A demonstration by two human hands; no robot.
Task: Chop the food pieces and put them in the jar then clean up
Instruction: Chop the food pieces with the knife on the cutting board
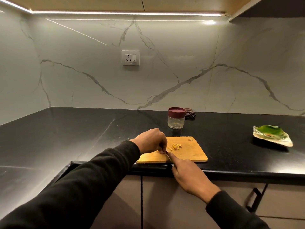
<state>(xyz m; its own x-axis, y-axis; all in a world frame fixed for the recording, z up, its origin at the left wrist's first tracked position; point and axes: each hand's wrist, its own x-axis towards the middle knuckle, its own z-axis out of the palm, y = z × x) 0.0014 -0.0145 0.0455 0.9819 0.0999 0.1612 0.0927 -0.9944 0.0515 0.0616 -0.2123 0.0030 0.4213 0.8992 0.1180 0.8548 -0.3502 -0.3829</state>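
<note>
A wooden cutting board [189, 154] lies at the front edge of the black counter. A small heap of chopped yellow food pieces [175, 146] sits near its middle, and one whole piece [190, 139] rests at its far edge. My left hand [151, 141] pinches a small piece down on the board's left part. My right hand [189, 177] grips a knife [168, 156], forefinger along the blade, whose tip meets the left fingertips. Behind the board stands a clear jar [176, 120] with a maroon lid on.
A folded dark checked cloth [190, 113] lies behind the jar by the marble wall. A plate with a green leaf under plastic wrap [272, 135] sits on the counter [82, 129] at the right. Cabinet doors with a black handle [255, 200] hang below.
</note>
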